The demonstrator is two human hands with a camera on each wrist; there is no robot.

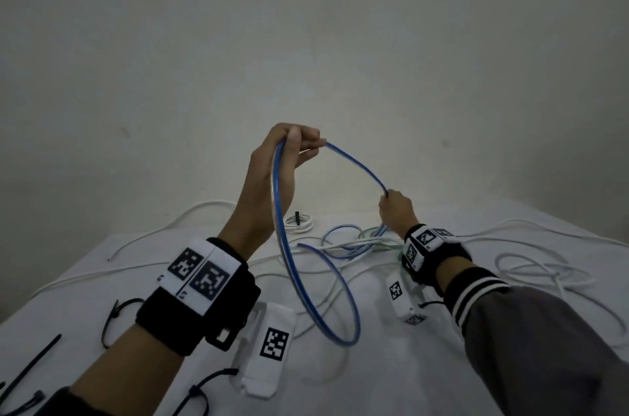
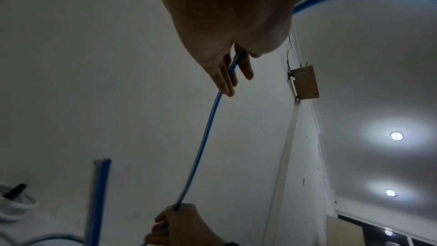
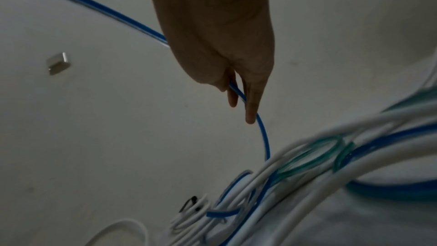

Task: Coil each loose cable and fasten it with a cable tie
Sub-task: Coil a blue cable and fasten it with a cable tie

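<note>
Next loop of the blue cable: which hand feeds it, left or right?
Right. The right hand pinches the blue cable nearest the loose pile; the left hand is raised, holding the formed loop, so it likely just anchors.

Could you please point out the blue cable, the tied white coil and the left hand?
blue cable (image 1: 357, 166): head view, span between hands.
tied white coil (image 1: 299, 223): head view, its loops.
left hand (image 1: 279, 163): head view, palm.

The blue cable (image 1: 355, 166) vanished inside the left hand (image 1: 272, 174), grip point unseen. Where it ran on past the right hand (image 1: 396, 209) into the tangle of white cables (image 3: 307, 175), its course could not be traced. That tangle was blurred in the right wrist view, strands uncountable. A black cable tie (image 1: 20, 378) ran off the frame's left edge.
</note>
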